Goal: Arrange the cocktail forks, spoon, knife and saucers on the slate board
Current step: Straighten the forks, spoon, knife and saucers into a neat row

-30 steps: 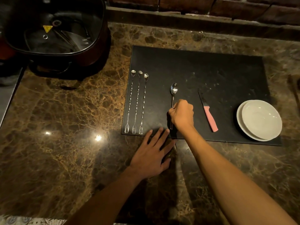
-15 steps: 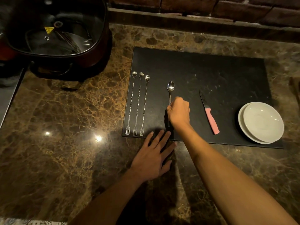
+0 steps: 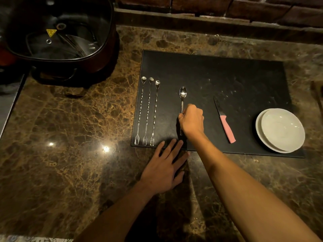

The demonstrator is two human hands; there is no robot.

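A black slate board [image 3: 227,79] lies on the marble counter. Three long twisted cocktail forks [image 3: 148,110] lie side by side along its left edge, tines toward me. A steel spoon [image 3: 182,93] lies right of them, bowl pointing away. My right hand [image 3: 192,120] is shut on the spoon's handle and hides its middle. A pink-handled knife [image 3: 226,127] lies further right, blade pointing away. Two stacked white saucers [image 3: 281,130] sit at the board's right end. My left hand [image 3: 165,169] rests flat on the counter, fingertips touching the board's near edge.
A dark electric pot [image 3: 61,37] with thin metal utensils inside stands at the back left of the brown marble counter [image 3: 70,128]. A brick ledge [image 3: 209,16] runs along the back. A counter edge drops off at the far left.
My right hand has slid the spoon a little to the left, toward the forks, and straightened it. My left hand has stayed in place.
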